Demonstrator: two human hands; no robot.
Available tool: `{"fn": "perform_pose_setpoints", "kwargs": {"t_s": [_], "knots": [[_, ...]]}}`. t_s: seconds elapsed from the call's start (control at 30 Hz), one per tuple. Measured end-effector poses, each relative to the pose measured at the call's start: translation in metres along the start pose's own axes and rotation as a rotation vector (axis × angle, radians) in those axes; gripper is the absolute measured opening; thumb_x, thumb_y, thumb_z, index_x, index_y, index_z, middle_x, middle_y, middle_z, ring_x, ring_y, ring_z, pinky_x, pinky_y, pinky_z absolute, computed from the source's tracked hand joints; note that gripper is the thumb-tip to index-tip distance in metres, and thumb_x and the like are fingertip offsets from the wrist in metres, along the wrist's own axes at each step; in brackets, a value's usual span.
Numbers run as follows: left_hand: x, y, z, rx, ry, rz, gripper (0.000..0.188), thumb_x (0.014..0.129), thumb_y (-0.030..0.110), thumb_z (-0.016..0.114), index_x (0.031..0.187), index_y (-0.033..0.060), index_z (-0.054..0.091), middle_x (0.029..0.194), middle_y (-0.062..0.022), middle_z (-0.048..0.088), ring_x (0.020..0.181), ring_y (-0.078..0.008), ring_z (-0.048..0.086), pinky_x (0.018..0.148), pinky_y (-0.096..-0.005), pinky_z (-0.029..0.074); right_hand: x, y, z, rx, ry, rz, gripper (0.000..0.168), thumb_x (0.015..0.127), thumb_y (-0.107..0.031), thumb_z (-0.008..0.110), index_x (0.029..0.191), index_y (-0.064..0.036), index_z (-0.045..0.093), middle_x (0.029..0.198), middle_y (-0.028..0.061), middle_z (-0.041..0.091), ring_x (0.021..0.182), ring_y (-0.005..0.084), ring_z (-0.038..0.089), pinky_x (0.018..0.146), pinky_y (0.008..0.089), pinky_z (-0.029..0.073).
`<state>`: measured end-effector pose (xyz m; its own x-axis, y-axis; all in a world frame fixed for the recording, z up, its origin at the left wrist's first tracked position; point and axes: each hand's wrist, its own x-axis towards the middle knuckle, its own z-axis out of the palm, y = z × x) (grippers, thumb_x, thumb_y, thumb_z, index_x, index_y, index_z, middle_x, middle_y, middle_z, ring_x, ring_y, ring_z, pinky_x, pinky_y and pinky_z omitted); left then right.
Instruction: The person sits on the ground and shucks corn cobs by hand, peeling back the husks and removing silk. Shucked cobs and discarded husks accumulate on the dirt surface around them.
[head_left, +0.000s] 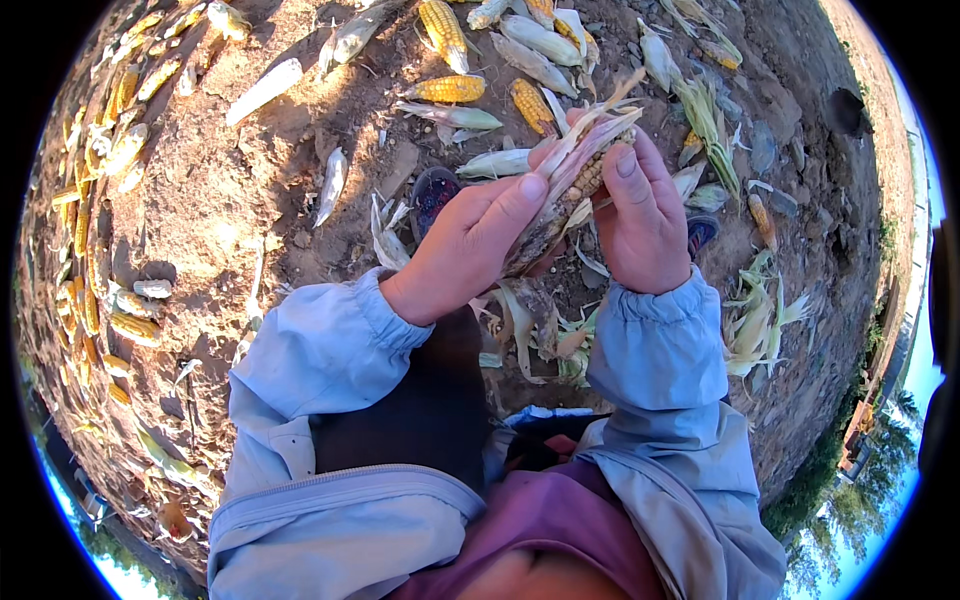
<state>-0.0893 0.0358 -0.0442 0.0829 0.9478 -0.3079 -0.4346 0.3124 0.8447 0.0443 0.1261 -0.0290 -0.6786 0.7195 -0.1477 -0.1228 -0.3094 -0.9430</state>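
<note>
Both hands hold one ear of corn (589, 178) above the ground, between my feet and in front of my knees. Its dry husk (559, 169) is partly peeled, baring a strip of dull tan kernels. Dark, mouldy-looking patches mark its lower end. My left hand (480, 232) grips the lower part, with the thumb pressed on the husk. At the upper end, my right hand (641, 206) has its thumb and fingers around the tip, beside the bared kernels. The fingers behind the ear are mostly hidden.
Husked yellow ears (446, 88) and ears still in husk (540, 41) lie beyond my hands. A long spread of bare cobs (82, 232) covers the soil at the left. Loose husks (757, 319) lie at the right. My shoe (433, 196) is close behind my left hand.
</note>
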Motion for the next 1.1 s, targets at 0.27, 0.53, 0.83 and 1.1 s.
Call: {"fn": "perform_pose_setpoints", "kwargs": {"t_s": [0.27, 0.53, 0.83, 1.1], "knots": [[0.001, -0.022, 0.005, 0.124, 0.016, 0.173, 0.053, 0.08, 0.031, 0.062, 0.116, -0.0043, 0.047, 0.092, -0.0091, 0.06, 0.084, -0.0182, 0.057, 0.074, -0.0294, 0.046, 0.0, 0.011, 0.009, 0.229, 0.016, 0.112, 0.049, 0.095, -0.043, 0.027, 0.108, 0.0, 0.048, 0.098, 0.0174, 0.06, 0.092, 0.0277, 0.058, 0.084, 0.0402, 0.046], [0.008, -0.024, -0.004, 0.771, 0.054, 0.131, 0.04, 0.068, 0.016, 0.061, 0.1, -0.005, 0.049, 0.08, -0.0228, 0.06, 0.076, -0.0373, 0.06, 0.068, -0.0405, 0.049, 0.001, 0.043, 0.007, 0.591, 0.106, 0.122, 0.039, 0.095, -0.037, 0.037, 0.099, 0.0, 0.049, 0.075, 0.0104, 0.057, 0.076, 0.0219, 0.058, 0.073, 0.0346, 0.048], [0.008, -0.039, -0.011, 1.055, 0.055, 0.194, 0.035, 0.067, 0.019, 0.061, 0.088, -0.0064, 0.049, 0.071, -0.0221, 0.058, 0.067, -0.0388, 0.059, 0.062, -0.0428, 0.05, 0.0, 0.056, 0.005, 0.651, 0.158, 0.241, 0.034, 0.094, -0.033, 0.042, 0.094, 0.0, 0.05, 0.069, 0.0076, 0.054, 0.071, 0.0199, 0.056, 0.072, 0.0328, 0.047], [0.005, -0.044, -0.011, 1.277, -0.166, 0.114, 0.035, 0.066, 0.022, 0.063, 0.088, -0.0034, 0.052, 0.076, -0.0189, 0.06, 0.066, -0.0349, 0.061, 0.061, -0.0416, 0.051, -0.01, 0.055, -0.006, 0.533, 0.148, 0.41, 0.031, 0.094, -0.029, 0.044, 0.094, 0.001, 0.052, 0.074, 0.0076, 0.057, 0.071, 0.0171, 0.057, 0.069, 0.0295, 0.048]]}}
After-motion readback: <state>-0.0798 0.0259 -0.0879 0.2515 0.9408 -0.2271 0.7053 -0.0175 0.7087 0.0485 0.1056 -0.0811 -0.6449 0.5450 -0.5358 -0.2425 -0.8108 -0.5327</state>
